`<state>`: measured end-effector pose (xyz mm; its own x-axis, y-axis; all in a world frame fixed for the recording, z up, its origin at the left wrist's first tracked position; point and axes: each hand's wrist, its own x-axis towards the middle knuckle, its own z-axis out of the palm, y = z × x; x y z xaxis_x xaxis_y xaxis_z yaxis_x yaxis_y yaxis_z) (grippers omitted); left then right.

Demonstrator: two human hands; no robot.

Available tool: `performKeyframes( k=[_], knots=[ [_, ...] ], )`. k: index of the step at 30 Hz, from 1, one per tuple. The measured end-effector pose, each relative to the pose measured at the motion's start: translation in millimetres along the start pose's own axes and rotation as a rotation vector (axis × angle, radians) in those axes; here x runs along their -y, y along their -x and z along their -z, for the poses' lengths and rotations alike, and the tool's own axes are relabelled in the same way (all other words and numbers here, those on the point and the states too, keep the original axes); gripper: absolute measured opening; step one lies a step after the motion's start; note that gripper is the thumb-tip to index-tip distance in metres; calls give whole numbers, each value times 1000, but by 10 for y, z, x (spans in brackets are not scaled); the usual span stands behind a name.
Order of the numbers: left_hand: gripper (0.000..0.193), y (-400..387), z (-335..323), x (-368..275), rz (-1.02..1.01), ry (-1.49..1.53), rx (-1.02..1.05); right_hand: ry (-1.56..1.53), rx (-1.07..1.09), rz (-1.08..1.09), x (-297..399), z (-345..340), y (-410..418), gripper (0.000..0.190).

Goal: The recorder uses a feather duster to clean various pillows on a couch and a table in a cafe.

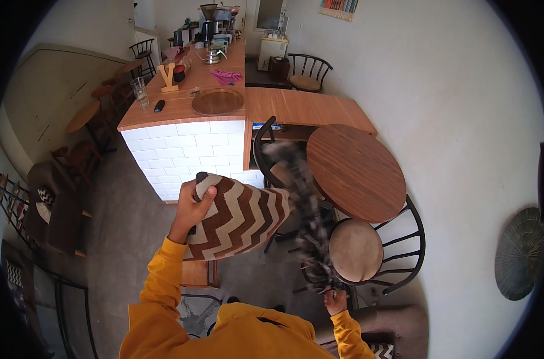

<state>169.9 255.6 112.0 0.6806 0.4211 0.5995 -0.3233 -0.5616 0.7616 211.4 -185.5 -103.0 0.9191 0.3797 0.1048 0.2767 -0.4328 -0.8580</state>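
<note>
My left hand point(192, 207) grips one corner of a chevron-patterned cushion point(242, 217) in brown, cream and dark tones, held up off the floor with the thumb on its front face. In my right hand point(336, 302), lower right, is the end of a long feather duster point(308, 215) with dark and grey feathers. Motion blurs the duster, which reaches up past the cushion's right edge. Whether the two touch cannot be told.
To the right stand a round wooden table point(357, 172) and a black metal chair with a beige seat point(356, 250). Ahead is a white-tiled counter point(186, 148) with a round tray point(218, 101) and a glass point(140, 93) on top. A brown sofa point(397, 323) lies at lower right.
</note>
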Motion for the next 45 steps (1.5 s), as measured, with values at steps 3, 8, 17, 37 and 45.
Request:
performKeyframes(
  k=[3,8,17,37,45],
  knots=[
    [41,39,44,-3,21,-32,17,-629,-123,-449,271,28,-42,35],
    [38,17,-24,-144,-35,28,-123,218,24,308,-205,-64,-21,37],
    [40,178,62,-123,-119,-38,-236,-599,-8,-729,339,-159,-64,40],
    [55,1194,-160,130,285,481,-252,-1122,470,-393,751,56,-851,31],
    [44,1166,-15,-30,-11,-346,-207,-1058,405,-392,1147,-143,-663,20]
  ],
)
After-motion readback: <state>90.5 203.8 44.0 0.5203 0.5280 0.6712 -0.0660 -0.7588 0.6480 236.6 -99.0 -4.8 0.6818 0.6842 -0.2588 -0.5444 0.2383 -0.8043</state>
